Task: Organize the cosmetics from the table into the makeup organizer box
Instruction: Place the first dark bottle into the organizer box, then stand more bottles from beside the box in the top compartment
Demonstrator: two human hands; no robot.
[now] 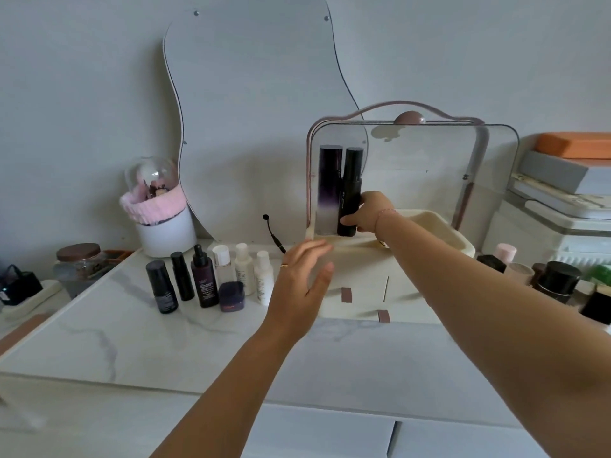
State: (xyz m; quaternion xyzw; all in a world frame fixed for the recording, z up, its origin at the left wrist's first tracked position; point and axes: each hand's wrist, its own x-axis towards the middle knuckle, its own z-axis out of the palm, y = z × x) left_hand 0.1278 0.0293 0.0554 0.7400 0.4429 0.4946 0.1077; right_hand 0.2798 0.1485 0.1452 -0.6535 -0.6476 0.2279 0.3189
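The cream makeup organizer box [360, 282] stands on the marble table with its clear lid [429, 160] raised. Inside, at its left end, a tall dark purple bottle [328, 190] stands upright. Beside it stands a black bottle [351, 190], and my right hand [370, 213] grips its lower part inside the box. My left hand [304, 285] hovers with straight fingers by the box's front left corner and holds nothing. On the table to the left stand several bottles: black ones [162, 285], a dark purple pump bottle [203, 279], white ones [244, 269] and a small dark jar [232, 296].
A wavy mirror [251, 110] leans on the wall behind. A white brush holder with a pink band [162, 223] stands at the back left. Jars and pots [558, 279] crowd the table right of the box, before stacked boxes [562, 193]. A brush [272, 233] lies behind the bottles.
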